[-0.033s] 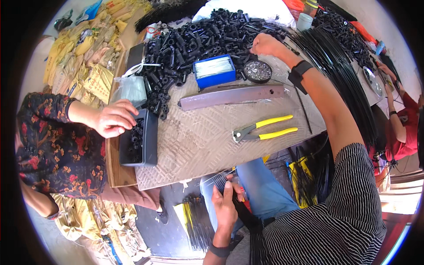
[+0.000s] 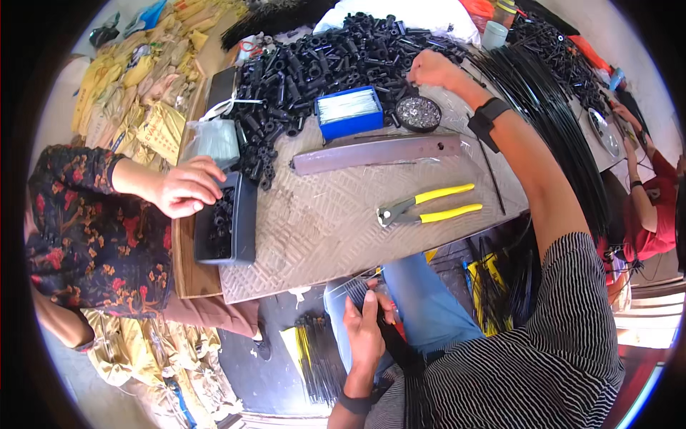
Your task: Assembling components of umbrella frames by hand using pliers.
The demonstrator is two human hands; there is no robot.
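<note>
My left hand is low in front of the table, over my lap, its fingers closed around a bundle of thin black rods. The bundle's fine tips poke up past the fingers, and its long ends run down along my striped shirt. Across the table, my right hand is closed at the right edge of a heap of short black plastic tubes. Whatever its fingers pinch is hidden. Just below that hand sits a round black dish of small shiny metal pieces. Beside the dish is a blue box of thin white sticks.
Yellow-handled pincers and a long grey metal bar lie on the table. At left, a co-worker's hand rests over a dark bin of black parts. Long black rods line the right side.
</note>
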